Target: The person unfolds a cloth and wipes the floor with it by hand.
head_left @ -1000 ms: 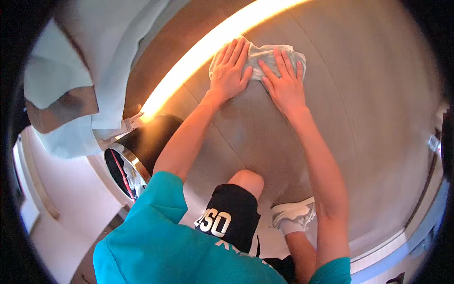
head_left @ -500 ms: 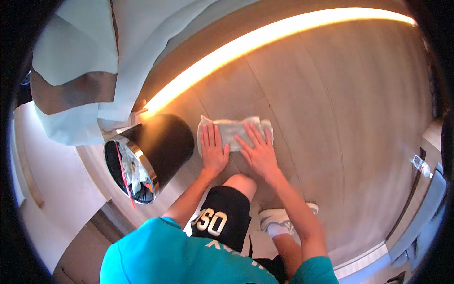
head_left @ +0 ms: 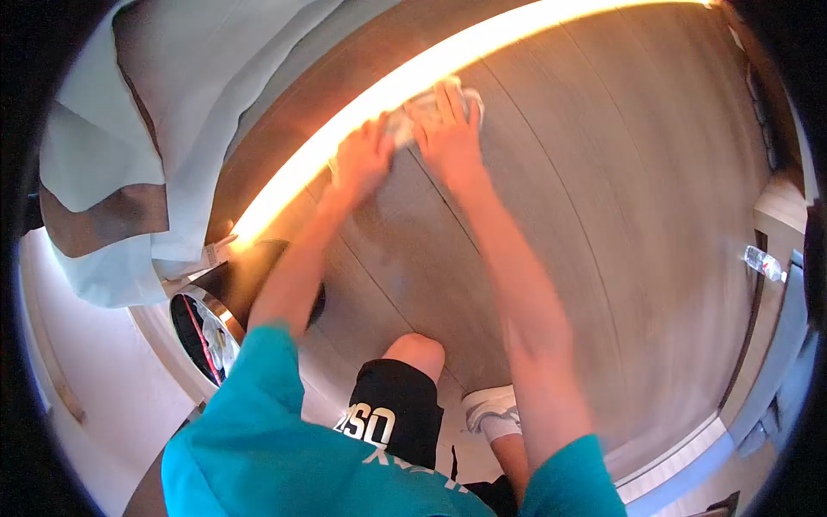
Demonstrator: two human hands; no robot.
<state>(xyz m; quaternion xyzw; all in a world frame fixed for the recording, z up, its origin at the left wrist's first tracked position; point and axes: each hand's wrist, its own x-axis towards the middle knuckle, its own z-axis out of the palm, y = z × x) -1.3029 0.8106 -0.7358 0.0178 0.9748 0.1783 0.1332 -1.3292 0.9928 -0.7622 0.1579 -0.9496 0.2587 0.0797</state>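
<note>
A pale cloth (head_left: 402,130) lies on the wood-plank floor (head_left: 551,207) beside the glowing light strip at the far edge. My right hand (head_left: 450,142) presses down on it with fingers spread and stretched forward. On the cloth's left side rests my left hand (head_left: 362,162), its fingers extended but somewhat blurred and washed by the bright light. Both arms reach far out in front of me. Parts of the cloth are hidden beneath the hands.
A black bin (head_left: 258,267) with a shiny rim lies tipped at the left, partly behind my left arm. White bedding (head_left: 207,112) hangs at the upper left. The light strip (head_left: 301,172) curves along the far edge. A clear bottle (head_left: 765,264) is at the right.
Both hands have slid the cloth forward, away from my knees, up to the light strip. The cloth now looks more bunched. The view has shifted slightly.
</note>
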